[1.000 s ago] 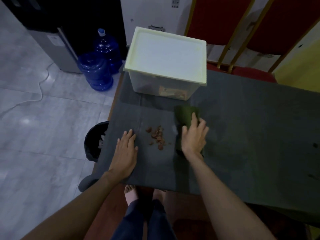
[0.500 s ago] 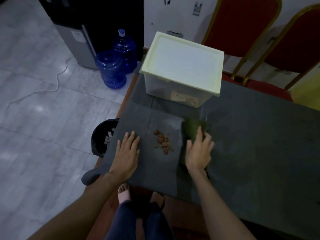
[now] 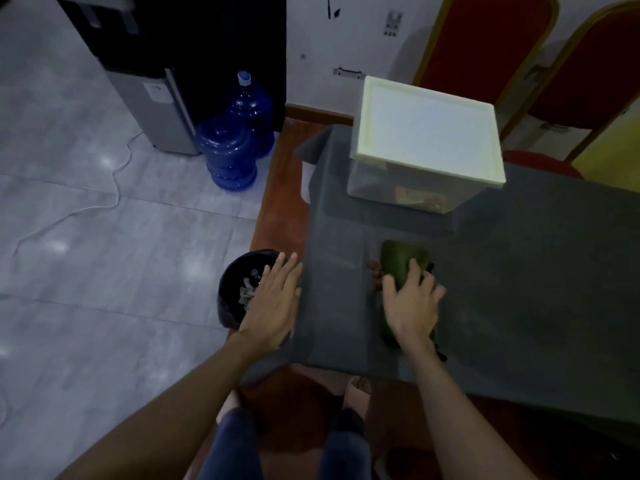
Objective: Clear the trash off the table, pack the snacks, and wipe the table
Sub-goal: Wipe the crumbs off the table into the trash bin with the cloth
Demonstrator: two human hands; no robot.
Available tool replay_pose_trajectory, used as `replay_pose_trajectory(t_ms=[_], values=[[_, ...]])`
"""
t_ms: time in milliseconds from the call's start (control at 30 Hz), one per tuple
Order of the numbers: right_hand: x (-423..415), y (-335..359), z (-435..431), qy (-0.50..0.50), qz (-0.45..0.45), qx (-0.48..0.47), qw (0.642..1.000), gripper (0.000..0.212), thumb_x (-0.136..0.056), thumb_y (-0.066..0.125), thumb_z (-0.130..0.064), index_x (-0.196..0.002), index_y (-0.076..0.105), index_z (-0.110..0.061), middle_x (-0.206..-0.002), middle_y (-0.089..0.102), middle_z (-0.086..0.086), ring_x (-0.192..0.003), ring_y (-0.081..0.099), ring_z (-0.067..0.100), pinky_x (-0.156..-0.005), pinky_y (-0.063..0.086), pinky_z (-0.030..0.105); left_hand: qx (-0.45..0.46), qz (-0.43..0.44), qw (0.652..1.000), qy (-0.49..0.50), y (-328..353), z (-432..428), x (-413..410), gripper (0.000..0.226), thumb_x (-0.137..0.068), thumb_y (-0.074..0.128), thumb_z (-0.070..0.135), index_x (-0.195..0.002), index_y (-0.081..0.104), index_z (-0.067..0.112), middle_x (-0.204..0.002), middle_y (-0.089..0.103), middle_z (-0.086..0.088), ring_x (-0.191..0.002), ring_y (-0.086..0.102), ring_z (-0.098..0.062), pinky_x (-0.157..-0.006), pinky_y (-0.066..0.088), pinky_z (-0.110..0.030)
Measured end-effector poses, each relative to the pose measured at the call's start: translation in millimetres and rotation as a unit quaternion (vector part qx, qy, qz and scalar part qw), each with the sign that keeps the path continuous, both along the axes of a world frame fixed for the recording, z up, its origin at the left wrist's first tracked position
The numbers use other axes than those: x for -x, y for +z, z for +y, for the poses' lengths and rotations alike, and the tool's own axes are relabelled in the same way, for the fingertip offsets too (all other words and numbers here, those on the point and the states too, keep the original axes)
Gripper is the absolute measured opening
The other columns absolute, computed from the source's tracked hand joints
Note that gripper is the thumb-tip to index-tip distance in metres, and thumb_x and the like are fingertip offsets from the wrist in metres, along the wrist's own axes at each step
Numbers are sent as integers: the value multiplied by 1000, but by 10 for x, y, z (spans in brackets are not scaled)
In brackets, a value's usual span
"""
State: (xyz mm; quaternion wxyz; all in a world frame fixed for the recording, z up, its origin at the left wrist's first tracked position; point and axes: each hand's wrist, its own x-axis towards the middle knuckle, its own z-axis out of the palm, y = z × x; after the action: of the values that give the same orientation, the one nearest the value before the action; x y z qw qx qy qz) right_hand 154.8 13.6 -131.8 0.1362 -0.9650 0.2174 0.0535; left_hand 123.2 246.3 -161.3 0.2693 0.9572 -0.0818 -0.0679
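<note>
Green crumpled cloth (image 3: 398,263) lies on the grey table (image 3: 540,271), pressed by the spread right hand (image 3: 412,306); the left hand (image 3: 273,303) is flat and released.

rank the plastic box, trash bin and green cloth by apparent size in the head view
1. plastic box, clearly largest.
2-3. trash bin and green cloth look alike; left hand covers part of the bin, right hand part of the cloth.

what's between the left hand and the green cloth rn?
Head view: from the left hand, bare grey tablecloth, then a few brown crumbs against the green cloth.
</note>
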Motion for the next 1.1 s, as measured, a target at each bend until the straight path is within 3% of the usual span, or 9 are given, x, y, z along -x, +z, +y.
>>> replay_pose_trajectory(t_ms=[100,167,267,433,600,700,800,900,1100], values=[[-49,202,482,-19,-131,23,991,71,-87,48,-51,-145,34,-14,-151,30,19,-135,28,38,-110,23,52,17,-1,1000,23,25,570,2,48,-96,35,16,-143,34,4,-155,26,-13,-146,12,-29,-119,12,-50],[-101,311,949,67,-189,-61,978,64,-92,49,-40,-146,32,-12,-151,31,17,-136,29,35,-111,24,46,16,16,998,56,-3,925,17,51,-94,41,9,-144,31,4,-156,23,-15,-146,11,-33,-119,9,-49],[-151,221,1796,189,-126,-208,951,56,-96,49,-26,-146,30,-13,-149,34,10,-136,30,23,-111,22,30,32,65,990,117,-197,1481,105,51,-97,38,10,-147,25,4,-157,19,-16,-147,8,-32,-118,2,-39],[-397,-700,2546,170,32,-272,947,51,-95,46,-21,-144,32,-13,-145,38,13,-133,36,28,-112,31,39,82,145,968,186,-819,1942,137,45,-102,33,19,-143,28,1,-146,36,-20,-137,28,-34,-111,17,-35],[-667,-2140,2667,34,139,-241,960,43,-94,47,-20,-135,40,-9,-135,47,18,-120,48,37,-100,43,43,104,195,946,238,-1945,2150,143,44,-101,33,20,-138,34,-3,-140,41,-24,-128,38,-34,-103,26,-32],[-669,-2954,2599,-16,186,-219,958,57,-94,49,-21,-146,28,-8,-145,37,21,-129,40,42,-106,37,46,116,237,925,272,-2671,2146,147,44,-101,35,20,-140,33,0,-144,40,-21,-130,39,-32,-104,30,-33],[-719,-3701,2522,-2,209,-176,962,65,-91,54,-18,-147,23,-3,-148,32,22,-135,33,40,-109,33,44,134,276,900,310,-3403,2087,60,41,-102,36,21,-135,37,-1,-136,48,-22,-122,46,-36,-90,37,-31],[-849,-4205,2491,-8,189,-131,973,71,-88,58,-19,-145,21,3,-148,33,22,-135,35,37,-110,34,43,140,283,894,319,-4011,2014,-56,36,-101,37,24,-126,44,-1,-122,57,-24,-108,54,-39,-75,34,-29],[-1031,-4595,2454,-24,190,-94,977,91,-84,66,-25,-149,9,3,-152,27,22,-139,29,37,-112,31,44,158,301,861,379,-4449,1822,-202,27,-97,44,15,-115,36,-3,-100,58,-26,-91,58,-42,-66,38,-37]])
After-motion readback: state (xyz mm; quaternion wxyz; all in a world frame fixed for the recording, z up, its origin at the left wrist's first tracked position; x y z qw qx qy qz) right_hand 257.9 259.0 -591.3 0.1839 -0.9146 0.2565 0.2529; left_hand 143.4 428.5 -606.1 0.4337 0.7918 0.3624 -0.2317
